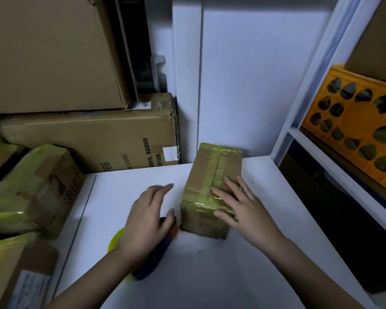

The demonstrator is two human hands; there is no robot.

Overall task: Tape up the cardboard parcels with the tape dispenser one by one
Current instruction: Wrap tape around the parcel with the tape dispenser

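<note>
Cardboard wrapped in yellowish tape makes up the small parcel, which lies on the white desk with its far end close to the wall. The right hand rests flat on the parcel's near top edge, fingers straight and spread, thumb reaching over the front corner; its grip is released, pressing rather than clasping. Just left of the parcel, the left hand lies palm down over the tape dispenser, a dark blue body with a yellow roll showing beneath the wrist. Its fingers stretch forward and look relaxed, not curled round the handle, so this grip is also released, though motion blur softens the fingertips. At the left edge of the desk sit more taped parcels, stacked close together. Behind them large cardboard boxes are piled against the wall. To the right, a white shelf carries an orange crate.
</note>
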